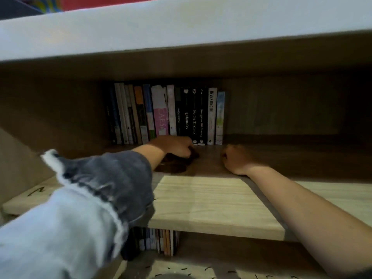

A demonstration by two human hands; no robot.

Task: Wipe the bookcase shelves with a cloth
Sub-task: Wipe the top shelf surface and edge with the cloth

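A light wooden shelf point(201, 198) of the bookcase runs across the view, its back part in shadow. My left hand point(173, 146), in a frayed denim sleeve, grips a dark brown cloth point(173, 165) and holds it down on the shelf just in front of the books. My right hand point(237, 158) rests on the shelf to the right of the cloth, fingers curled into a loose fist with nothing in it. Its bare forearm lies across the shelf's front edge.
A row of upright books point(167, 113) stands at the back of the shelf, left of centre. The shelf above point(181, 37) overhangs close overhead. More books point(159, 241) stand on the shelf below. Bare shelf shows right of the books.
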